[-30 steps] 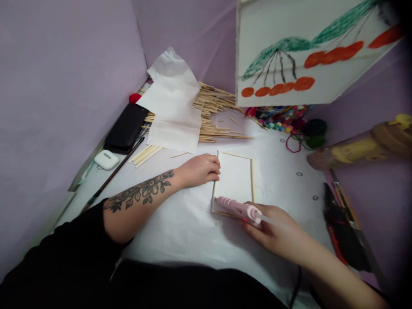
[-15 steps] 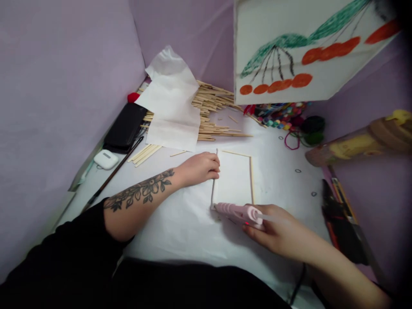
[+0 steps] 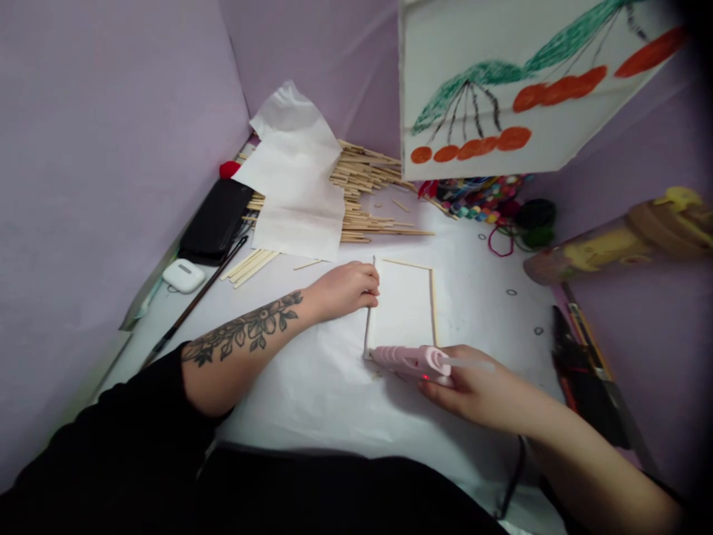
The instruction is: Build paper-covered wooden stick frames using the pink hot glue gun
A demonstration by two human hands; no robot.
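Note:
A pink glue gun (image 3: 409, 361) with a clear glue stick at its rear is held in my right hand (image 3: 468, 386). Its nozzle touches the near left corner of a rectangle of thin wooden sticks. My left hand (image 3: 356, 288) pinches a thin grey rod (image 3: 368, 327) along the rectangle's left side; the rod's upper end pokes out above the fingers. One pale stick (image 3: 434, 308) forms the right side and another (image 3: 409, 264) the far side, around white paper (image 3: 402, 305). My right fingers partly hide behind the glue gun.
Many wooden sticks (image 3: 373, 174) lie at the back, partly under crumpled white paper (image 3: 298, 178). At left are a black case (image 3: 216, 219), a white earbud case (image 3: 183, 276) and a brush (image 3: 206, 290). A cherry picture (image 3: 501, 96), yarn (image 3: 535, 223) and a bottle (image 3: 601, 241) are at right.
The glue gun and my right hand have shifted slightly upward in view, with the nozzle at the same corner. My left hand has barely moved. The view has shifted a little.

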